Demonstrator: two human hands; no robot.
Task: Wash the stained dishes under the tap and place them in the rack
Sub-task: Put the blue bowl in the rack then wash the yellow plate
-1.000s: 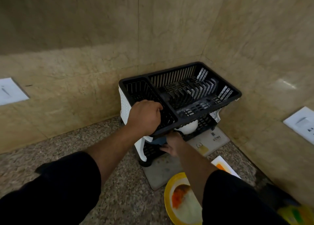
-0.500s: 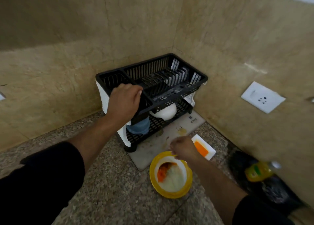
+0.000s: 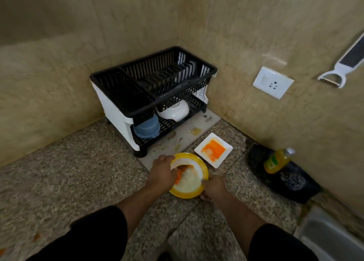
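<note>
Sink (image 3: 332, 239) cut off bottom right

Yellow-rimmed plate (image 3: 203, 167), orange-stained white dish (image 3: 213, 150), black rack (image 3: 153, 83), speckled counter (image 3: 78, 172)

Speckled granite counter (image 3: 78, 182) under a beige mat (image 3: 183, 142), square white dish (image 3: 213, 149), yellow plate (image 3: 203, 169), black cloth (image 3: 285, 178).
</note>
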